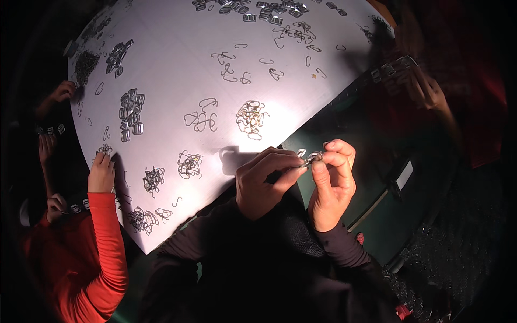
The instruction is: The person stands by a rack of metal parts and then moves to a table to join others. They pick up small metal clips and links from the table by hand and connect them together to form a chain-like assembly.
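My left hand and my right hand meet just off the near edge of the white table. Between their fingertips are small shiny metal links, partly hidden by the fingers. The left thumb and forefinger pinch one side, and the right thumb and fingers pinch the other. How the links join cannot be made out. Closest on the table lies a pile of bent wire hooks, brightly lit. Left of it is a looser group of wire hooks.
Blocky metal links lie heaped at left, and more metal links along the far edge. A co-worker's red-sleeved hand touches a small hook pile at left. Another person's hand holds a row of links at right.
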Motion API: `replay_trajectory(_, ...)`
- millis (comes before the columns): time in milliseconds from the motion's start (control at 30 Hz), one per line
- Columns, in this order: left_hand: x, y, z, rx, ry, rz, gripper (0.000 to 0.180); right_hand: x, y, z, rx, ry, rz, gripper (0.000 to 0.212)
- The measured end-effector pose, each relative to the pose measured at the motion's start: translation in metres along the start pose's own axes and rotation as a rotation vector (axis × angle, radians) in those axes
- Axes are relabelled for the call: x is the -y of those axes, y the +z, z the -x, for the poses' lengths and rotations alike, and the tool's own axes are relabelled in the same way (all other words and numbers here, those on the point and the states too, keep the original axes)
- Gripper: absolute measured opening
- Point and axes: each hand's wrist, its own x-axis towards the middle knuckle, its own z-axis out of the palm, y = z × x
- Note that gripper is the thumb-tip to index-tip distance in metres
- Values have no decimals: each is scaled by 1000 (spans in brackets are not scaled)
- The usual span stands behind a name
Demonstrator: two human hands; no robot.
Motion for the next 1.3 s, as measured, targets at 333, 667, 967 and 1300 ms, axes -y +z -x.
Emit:
replay_trajectory(333, 118, -95, -210, 117, 256, -871, 40, -1, -11, -14, 90, -88, 8, 11)
replay_trajectory(667, 197, -84, -382, 196, 347, -1315, 65, -22, -33, -30, 76, 24, 200, 11)
replay_trajectory(967, 197, -134, -305, 182, 96, -1191, 49, -33, -32, -45, 64, 37, 178, 9)
replay_trajectory(1300, 145, -113, -304, 349, 318, -695, 28, -33, -29, -49, 49, 26, 191, 10)
